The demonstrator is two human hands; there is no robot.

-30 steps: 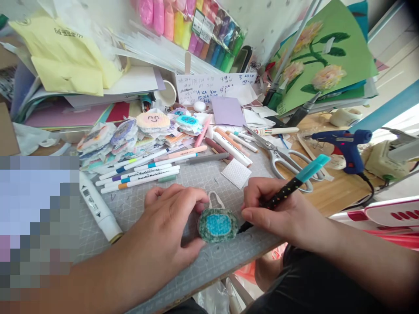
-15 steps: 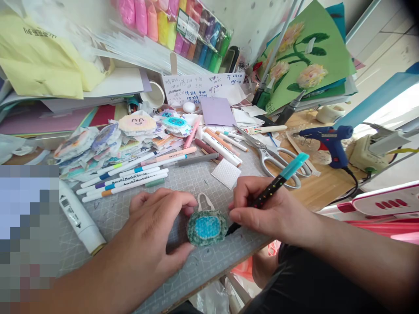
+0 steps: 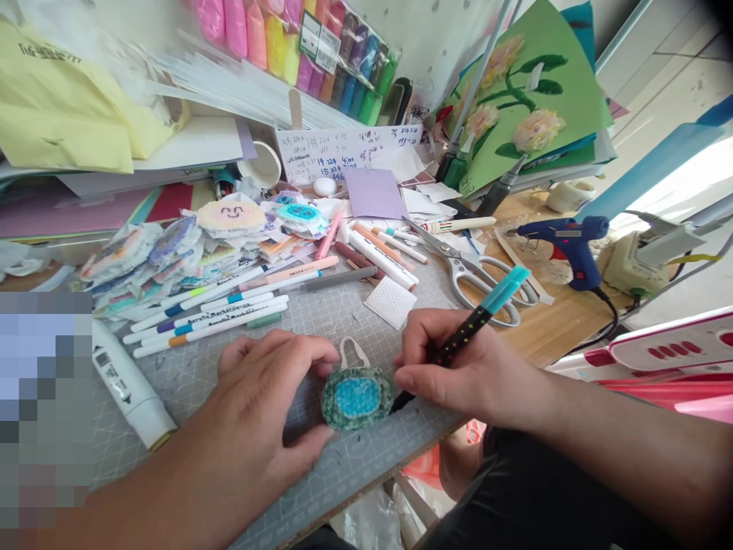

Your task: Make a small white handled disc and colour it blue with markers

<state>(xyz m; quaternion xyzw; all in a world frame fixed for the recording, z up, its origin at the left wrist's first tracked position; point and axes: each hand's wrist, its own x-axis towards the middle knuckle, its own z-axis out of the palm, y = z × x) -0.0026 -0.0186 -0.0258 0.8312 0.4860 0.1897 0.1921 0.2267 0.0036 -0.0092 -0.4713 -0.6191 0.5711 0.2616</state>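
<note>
Near the front edge of the grey cutting mat (image 3: 366,458) is a small oval green piece with a blue centre (image 3: 358,397) and a white loop on top. My left hand (image 3: 275,389) pinches it from the left, thumb below and fingers above. In my right hand (image 3: 458,367) is a black marker with coloured specks and a light-blue end (image 3: 481,317). Its tip points down at the right rim of the green piece; I cannot tell whether they touch. A small white quilted square (image 3: 390,302) lies just beyond the hands.
Several white acrylic markers (image 3: 211,317) lie beyond my left hand, next to a pile of padded paper pieces (image 3: 137,252). Scissors (image 3: 458,275) and a blue glue gun (image 3: 573,241) are at the right. A thick white marker (image 3: 131,389) lies at left.
The whole view has shifted slightly, so everything sits a little further left. Both hands keep their hold, and the marker tip stays by the right rim of the green piece.
</note>
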